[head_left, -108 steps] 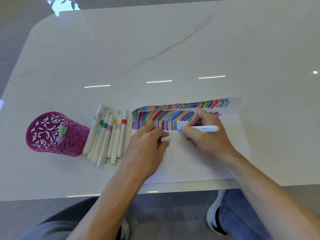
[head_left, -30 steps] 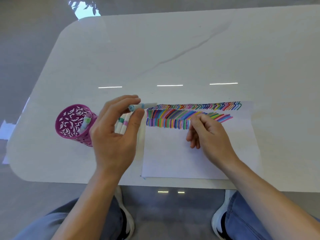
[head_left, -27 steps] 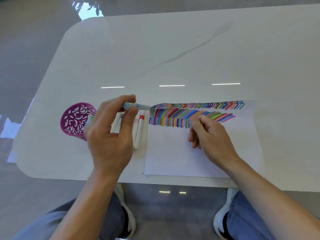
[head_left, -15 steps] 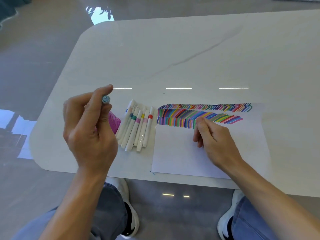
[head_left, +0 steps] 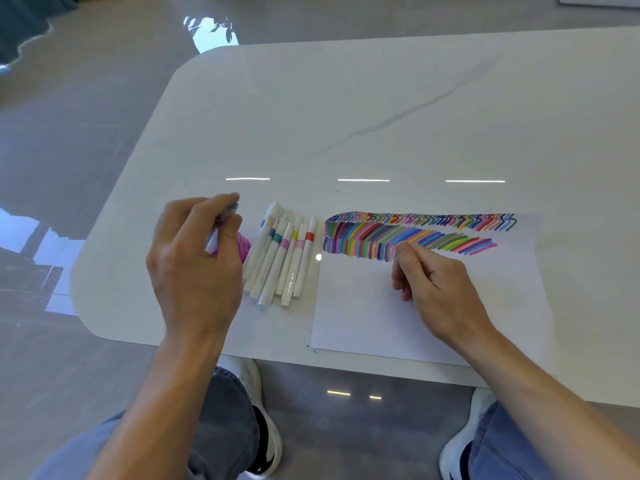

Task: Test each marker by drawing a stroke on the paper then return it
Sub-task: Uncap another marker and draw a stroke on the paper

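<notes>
My left hand (head_left: pixel 194 268) grips a white marker (head_left: pixel 218 230) with a light blue cap, held nearly upright over the magenta pen cup (head_left: pixel 244 249), which my hand mostly hides. Several white markers (head_left: pixel 284 258) with coloured bands lie side by side between the cup and the paper. The white paper (head_left: pixel 433 306) carries rows of many coloured strokes (head_left: pixel 415 237) along its top. My right hand (head_left: pixel 433 289) rests on the paper just below the strokes, fingers loosely curled and holding nothing.
The white marble table (head_left: pixel 381 116) has a rounded left corner close to the cup and its front edge just under the paper. Glossy grey floor (head_left: pixel 69 133) lies to the left. My knees and white shoes show below the table edge.
The right hand stopped drawing and gave up the marker. My left hand carried the capped marker leftward from the paper to above the cup and tipped it upright. The right hand stays on the paper.
</notes>
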